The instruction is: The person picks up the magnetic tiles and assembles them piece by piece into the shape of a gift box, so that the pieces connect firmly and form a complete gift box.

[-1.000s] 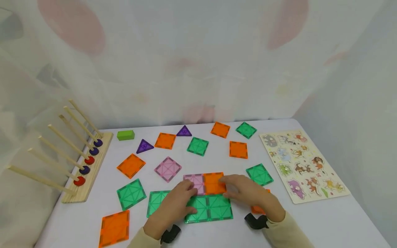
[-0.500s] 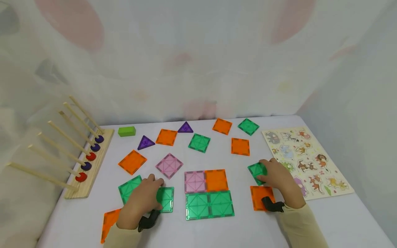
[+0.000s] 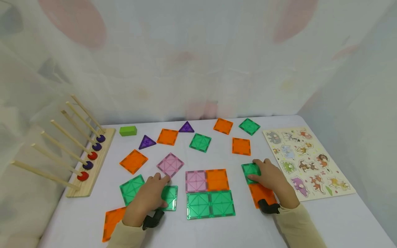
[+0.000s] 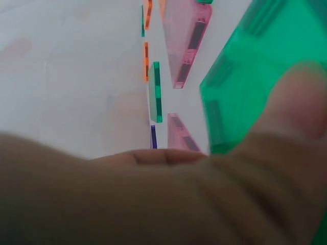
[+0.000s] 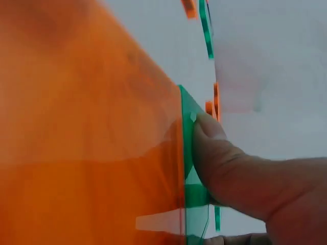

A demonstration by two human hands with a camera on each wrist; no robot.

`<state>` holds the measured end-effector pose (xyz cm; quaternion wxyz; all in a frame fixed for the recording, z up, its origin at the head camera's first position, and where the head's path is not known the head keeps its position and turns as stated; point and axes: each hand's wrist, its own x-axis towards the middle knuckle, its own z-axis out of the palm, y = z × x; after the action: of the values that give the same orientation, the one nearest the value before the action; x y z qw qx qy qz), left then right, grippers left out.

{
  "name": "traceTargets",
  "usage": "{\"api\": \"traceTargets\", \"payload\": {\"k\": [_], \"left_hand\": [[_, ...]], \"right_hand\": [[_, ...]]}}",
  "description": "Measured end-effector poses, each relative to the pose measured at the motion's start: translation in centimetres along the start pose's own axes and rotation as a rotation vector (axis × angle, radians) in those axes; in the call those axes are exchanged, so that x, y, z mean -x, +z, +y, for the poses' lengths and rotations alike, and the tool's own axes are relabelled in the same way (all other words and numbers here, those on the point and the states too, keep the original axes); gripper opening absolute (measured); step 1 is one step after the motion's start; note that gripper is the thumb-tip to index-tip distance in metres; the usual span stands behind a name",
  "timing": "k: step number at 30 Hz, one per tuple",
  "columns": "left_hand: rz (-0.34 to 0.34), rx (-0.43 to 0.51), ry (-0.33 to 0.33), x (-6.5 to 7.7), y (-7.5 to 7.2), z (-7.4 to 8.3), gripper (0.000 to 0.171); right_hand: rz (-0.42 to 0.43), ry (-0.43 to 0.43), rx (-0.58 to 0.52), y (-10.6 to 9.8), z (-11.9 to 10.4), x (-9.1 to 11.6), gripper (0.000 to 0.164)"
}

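- So the white table (image 3: 217, 234) carried everything, and most tiles were around the middle, I'd guess for easy reach with either hand.
- The animal puzzle board (image 3: 316, 196) lay flat on the right and the wooden peg stand (image 3: 87, 187) ran along the left, probably parked there for elbow room.
- Front and centre was a block of four: pink tile (image 3: 196, 181) and orange tile (image 3: 217, 179) above two green tiles (image 3: 198, 206), sides together, too neat to be random imo.
- Left hand (image 3: 148, 193): partly open, fingers and thumb spanning the left green tile (image 3: 171, 196), which sat just beside the block, not touching. Seemed like a grip for steering it flat.
- Right hand (image 3: 273, 177): also partly open, thumb and fingers on the right green tile (image 3: 248, 169), well apart from the block. An orange square (image 3: 260, 193) met its near edge under the wrist, maybe stuck by magnets.
- Loose pink square (image 3: 170, 164) lay at an angle, apparently just waiting its turn.
- Purple triangles (image 3: 147, 142) and a lime block (image 3: 128, 131) sat farther back, likely out of the way.
- Beads (image 3: 83, 176) were on the pegs, which presumably stopped them rolling.
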<state>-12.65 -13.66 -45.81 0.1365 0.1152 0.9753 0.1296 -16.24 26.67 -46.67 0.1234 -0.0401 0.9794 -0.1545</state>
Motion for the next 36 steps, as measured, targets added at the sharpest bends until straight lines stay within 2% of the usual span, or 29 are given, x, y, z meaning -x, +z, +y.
{"api": "traceTargets", "payload": {"k": [9,21,31,33,36], "left_hand": [[-0.050,-0.011,0.003,0.1,0.2,0.3,0.085],[-0.051,-0.008,0.016,-0.1,0.1,1.1,0.082],[-0.054,0.003,0.009,-0.1,0.3,0.7,0.082],[-0.051,0.002,0.009,-0.1,0.3,0.5,0.081],[-0.039,-0.008,0.013,0.0,0.3,0.2,0.082]], "right_hand": [[0.050,-0.075,0.038,1.3,-1.8,0.0,0.067],[0.033,-0.001,0.022,1.7,-2.2,-0.3,0.071],[0.005,0.028,0.007,1.0,-2.4,0.2,0.081],[0.036,0.022,0.007,0.7,-2.6,0.7,0.078],[0.129,-0.029,0.023,0.9,-3.0,1.4,0.064]]}}
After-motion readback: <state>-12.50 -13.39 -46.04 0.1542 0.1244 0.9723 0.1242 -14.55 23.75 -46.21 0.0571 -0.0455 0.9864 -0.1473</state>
